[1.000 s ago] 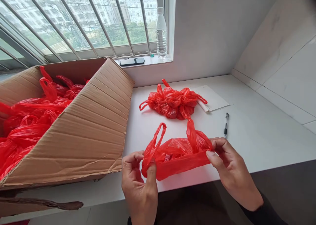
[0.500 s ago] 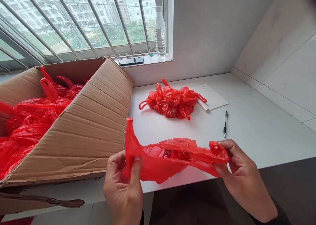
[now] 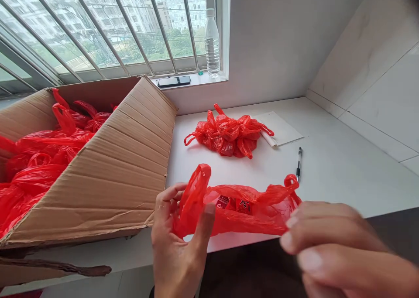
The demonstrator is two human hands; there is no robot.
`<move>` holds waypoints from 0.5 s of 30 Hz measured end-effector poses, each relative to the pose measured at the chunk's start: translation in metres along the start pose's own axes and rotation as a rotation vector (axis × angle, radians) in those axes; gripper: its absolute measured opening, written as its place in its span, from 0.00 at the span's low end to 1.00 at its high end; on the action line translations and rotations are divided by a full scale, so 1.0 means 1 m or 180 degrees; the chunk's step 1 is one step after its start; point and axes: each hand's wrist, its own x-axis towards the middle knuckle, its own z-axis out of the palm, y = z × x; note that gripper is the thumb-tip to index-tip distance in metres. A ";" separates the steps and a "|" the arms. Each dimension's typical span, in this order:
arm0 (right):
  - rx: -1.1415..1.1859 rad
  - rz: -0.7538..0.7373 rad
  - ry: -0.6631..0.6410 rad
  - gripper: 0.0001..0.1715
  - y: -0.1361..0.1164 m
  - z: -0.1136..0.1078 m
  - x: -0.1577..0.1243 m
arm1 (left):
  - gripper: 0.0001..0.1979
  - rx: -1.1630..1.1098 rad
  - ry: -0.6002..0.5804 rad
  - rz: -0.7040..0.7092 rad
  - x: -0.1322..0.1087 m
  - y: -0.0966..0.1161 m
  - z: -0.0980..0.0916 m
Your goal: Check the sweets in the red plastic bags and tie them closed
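A thin red plastic bag [image 3: 242, 221] spans the space between my hands at the counter's front edge. Through its open mouth, small red packets [image 3: 244, 205] with dark printing show. My left hand [image 3: 181, 241] grips the bag's left side, thumb in front and fingers behind, with one handle loop standing above it. At the right end, my right hand [image 3: 340, 245] is close to the camera and slightly blurred, its fingers drawn together at the bag's edge. The fingertips hide part of that edge. The right handle loop [image 3: 291, 181] sticks up free above them.
A cardboard box [image 3: 108, 158] full of red bags [image 3: 42, 158] stands at left. More knotted red bags [image 3: 229, 134] lie on the counter [image 3: 347, 158], beside papers [image 3: 281, 128] and a pen [image 3: 299, 162]. A water bottle [image 3: 212, 45] and a phone [image 3: 174, 81] occupy the windowsill.
My left hand has shifted right with the bag's left side. My right hand has left the right handle loop and come lower and nearer the camera. More of the packets shows.
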 end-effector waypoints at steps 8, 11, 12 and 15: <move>-0.1342 0.0226 -0.2280 0.17 0.046 0.051 0.029 | 0.02 0.0203 0.0114 0.0173 -0.005 -0.013 0.001; -0.1937 0.0377 -0.2526 0.14 0.063 0.052 0.032 | 0.01 0.0126 0.0147 0.0005 -0.008 -0.021 -0.004; -0.2097 0.0453 -0.2516 0.14 0.066 0.052 0.033 | 0.01 0.0098 0.0130 -0.0009 -0.009 -0.024 -0.006; -0.2446 0.0441 -0.2623 0.11 0.075 0.056 0.038 | 0.02 0.0320 0.0199 0.0185 -0.010 -0.026 -0.009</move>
